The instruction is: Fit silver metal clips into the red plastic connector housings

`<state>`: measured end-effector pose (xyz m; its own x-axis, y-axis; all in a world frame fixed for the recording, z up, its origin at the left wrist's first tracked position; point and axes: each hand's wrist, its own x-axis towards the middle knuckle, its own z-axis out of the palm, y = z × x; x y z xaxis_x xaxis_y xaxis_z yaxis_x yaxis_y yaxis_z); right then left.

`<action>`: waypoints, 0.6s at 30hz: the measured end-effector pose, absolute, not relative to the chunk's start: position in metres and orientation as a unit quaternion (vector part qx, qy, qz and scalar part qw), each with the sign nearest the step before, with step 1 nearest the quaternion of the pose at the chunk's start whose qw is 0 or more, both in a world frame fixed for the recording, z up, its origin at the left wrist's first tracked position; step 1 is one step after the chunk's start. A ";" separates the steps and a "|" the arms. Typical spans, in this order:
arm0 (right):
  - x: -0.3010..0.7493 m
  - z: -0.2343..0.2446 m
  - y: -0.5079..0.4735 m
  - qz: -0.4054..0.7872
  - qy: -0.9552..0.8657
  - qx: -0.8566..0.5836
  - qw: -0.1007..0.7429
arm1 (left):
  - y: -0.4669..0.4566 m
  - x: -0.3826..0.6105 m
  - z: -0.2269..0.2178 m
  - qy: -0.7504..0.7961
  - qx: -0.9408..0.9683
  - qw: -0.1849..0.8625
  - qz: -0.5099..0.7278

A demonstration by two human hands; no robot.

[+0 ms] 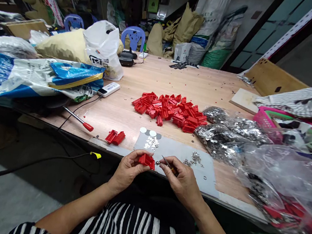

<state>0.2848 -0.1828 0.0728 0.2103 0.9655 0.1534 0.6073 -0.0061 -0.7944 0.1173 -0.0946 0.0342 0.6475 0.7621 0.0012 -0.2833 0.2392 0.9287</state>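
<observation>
Near the table's front edge, my left hand (129,170) is closed round a small red plastic housing (146,160), its hollow side facing up. My right hand (180,178) is close beside it, thumb and fingers pinching a tiny metal piece (157,163) at the housing's right end. A thin pointed tool (165,160) also sits in that hand; its kind is unclear, as the fingers cover most of it. Under both hands lies a grey mat (175,146) with small white metal pieces (151,143) and a scatter of tiny metal parts (195,158).
A heap of red housings (171,109) lies beyond the mat, two more housings (115,137) to its left. Clear bags of metal parts (224,141) crowd the right. At left are a red-tipped lever (87,126), a white device (108,89) with a cable, and sacks (72,71).
</observation>
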 end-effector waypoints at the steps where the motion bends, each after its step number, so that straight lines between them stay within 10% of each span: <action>1: 0.283 0.073 -0.183 0.220 -0.593 -0.670 0.389 | -0.095 0.117 0.034 0.234 0.530 0.736 0.351; 18: 0.271 0.066 -0.181 0.237 -0.602 -0.656 0.389 | -0.103 0.115 0.026 0.223 0.686 0.573 0.389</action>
